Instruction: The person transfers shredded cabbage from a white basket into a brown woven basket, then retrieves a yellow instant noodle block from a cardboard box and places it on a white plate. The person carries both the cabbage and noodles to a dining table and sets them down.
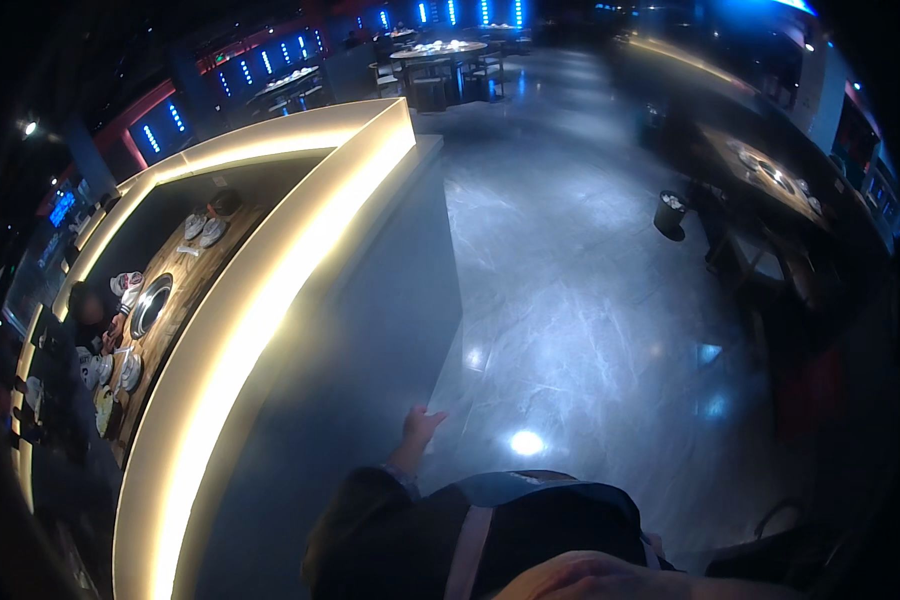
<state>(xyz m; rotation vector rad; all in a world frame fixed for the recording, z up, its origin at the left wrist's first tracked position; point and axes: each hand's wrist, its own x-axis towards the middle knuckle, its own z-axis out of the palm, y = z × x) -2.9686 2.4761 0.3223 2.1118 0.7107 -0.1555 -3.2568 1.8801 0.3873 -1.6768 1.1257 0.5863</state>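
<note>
My left hand [422, 426] hangs at my side, with the thumb held apart from the fingers and nothing in it. It is close to the grey side of a partition wall [360, 315] that bears a glowing light band. Cloth in dark tones with a pale strap [468, 551] covers my front. Of my right hand [654, 541] only a small patch seems to show beside that cloth; its fingers are hidden. A blurred bare shape lies across the bottom rim, and I cannot tell what it is.
Behind the partition a person sits at a wooden table [184, 262] with a round metal burner [151, 306] and stacked dishes [130, 371]. A bin [670, 214] stands on the shiny floor [547, 322] near a right-hand table [735, 154]. Farther off is a round table [439, 51].
</note>
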